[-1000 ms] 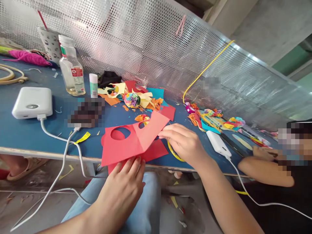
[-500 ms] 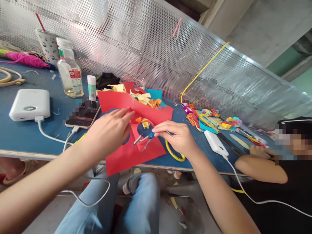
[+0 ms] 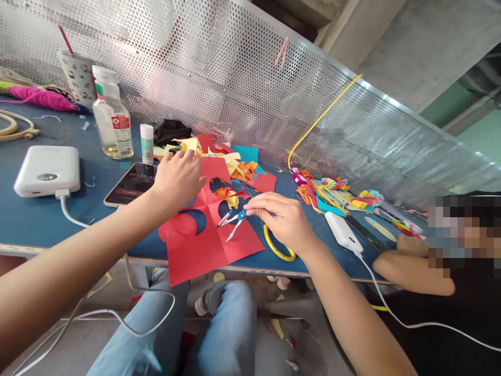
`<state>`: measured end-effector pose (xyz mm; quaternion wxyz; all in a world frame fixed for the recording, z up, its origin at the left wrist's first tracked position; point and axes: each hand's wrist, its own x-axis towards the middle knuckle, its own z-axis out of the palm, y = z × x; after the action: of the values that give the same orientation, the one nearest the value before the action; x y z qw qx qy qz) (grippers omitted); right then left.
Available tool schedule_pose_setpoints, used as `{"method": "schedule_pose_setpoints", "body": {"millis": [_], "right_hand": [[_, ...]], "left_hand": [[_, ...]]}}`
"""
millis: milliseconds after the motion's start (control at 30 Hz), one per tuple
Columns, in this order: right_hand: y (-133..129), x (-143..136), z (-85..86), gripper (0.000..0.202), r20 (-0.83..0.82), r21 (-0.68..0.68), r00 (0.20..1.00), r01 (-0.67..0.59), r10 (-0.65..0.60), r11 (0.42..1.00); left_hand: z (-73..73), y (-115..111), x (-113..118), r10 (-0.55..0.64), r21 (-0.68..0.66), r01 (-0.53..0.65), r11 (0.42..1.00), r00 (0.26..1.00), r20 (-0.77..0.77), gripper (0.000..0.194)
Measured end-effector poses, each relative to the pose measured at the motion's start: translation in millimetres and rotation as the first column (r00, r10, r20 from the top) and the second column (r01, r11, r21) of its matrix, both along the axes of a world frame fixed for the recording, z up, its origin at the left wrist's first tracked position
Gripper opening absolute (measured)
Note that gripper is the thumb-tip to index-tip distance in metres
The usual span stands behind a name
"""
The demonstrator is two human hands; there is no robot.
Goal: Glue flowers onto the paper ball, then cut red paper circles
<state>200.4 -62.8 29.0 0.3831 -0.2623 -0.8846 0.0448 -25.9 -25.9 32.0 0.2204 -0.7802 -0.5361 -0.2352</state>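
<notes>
Right hand [image 3: 284, 219] pinches the blue compass [image 3: 234, 221], its points touching the red paper [image 3: 203, 245]. Left hand [image 3: 178, 177] presses that sheet flat just beyond, fingers loosely curled, gripping nothing.

At my ten o'clock a white power bank [image 3: 47, 171] lies on the blue counter [image 3: 23, 219], a clear glass bottle [image 3: 112, 119] behind it; a yellow ring [image 3: 277, 249] lies at two o'clock.

Matt red paper sheet [image 3: 203, 240], glossy white plastic power bank [image 3: 47, 169], shiny perforated metal screen [image 3: 235, 78]
</notes>
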Motion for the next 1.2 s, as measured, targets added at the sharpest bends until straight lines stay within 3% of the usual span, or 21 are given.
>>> {"method": "schedule_pose_setpoints", "body": {"millis": [67, 167, 267, 367, 433, 533, 767, 967, 1200], "right_hand": [[0.0, -1.2, -0.4, 0.018, -0.001, 0.012, 1.0, 0.014, -0.014, 1.0], [-0.1, -3.1, -1.4, 0.017, 0.004, 0.014, 1.0, 0.022, -0.022, 1.0], [0.2, -4.2, -3.0, 0.016, 0.021, 0.025, 1.0, 0.015, -0.016, 1.0], [1.9, -4.6, -3.9, 0.014, 0.046, 0.055, 0.999, 0.003, -0.006, 0.999], [4.3, -4.8, -3.3, 0.014, 0.065, 0.055, 0.998, -0.028, 0.025, 0.998], [10.6, -4.9, -0.9, 0.018, 0.084, 0.035, 0.992, -0.094, 0.09, 0.995], [28.6, 0.6, 0.8, 0.017, 0.173, 0.028, 0.977, -0.132, 0.126, 0.991], [22.1, 15.3, -4.2, 0.017, 0.25, 0.089, 0.968, -0.03, 0.007, 0.996], [-20.8, 21.0, -1.6, 0.015, 0.345, 0.395, 0.912, 0.072, -0.22, 0.916]], "left_hand": [[3.8, -28.5, 7.6, -0.021, 0.032, 0.022, 0.999, 1.0, -0.011, 0.023], [-8.4, -82.7, 22.3, -0.209, -0.033, 0.208, 0.978, 0.978, -0.025, 0.025], [-43.1, -129.9, 37.4, -0.417, -0.143, 0.413, 0.9, 0.909, 0.004, 0.022], [-81.3, -153.2, 49.9, -0.381, -0.139, 0.382, 0.914, 0.924, 0.031, 0.026], [-99.2, -156.4, 56.8, -0.322, -0.131, 0.322, 0.938, 0.947, 0.018, 0.034], [-112.1, -153.8, 64.9, -0.26, -0.121, 0.258, 0.958, 0.966, 0.003, 0.042], [-114.1, -152.2, 72.1, -0.224, -0.105, 0.22, 0.97, 0.974, -0.033, 0.044], [-112.8, -150.9, 75.9, -0.201, -0.061, 0.198, 0.978, 0.978, -0.063, 0.044], [-110.5, -156.7, 82.1, -0.194, -0.051, 0.188, 0.981, 0.968, -0.157, 0.043]]}}
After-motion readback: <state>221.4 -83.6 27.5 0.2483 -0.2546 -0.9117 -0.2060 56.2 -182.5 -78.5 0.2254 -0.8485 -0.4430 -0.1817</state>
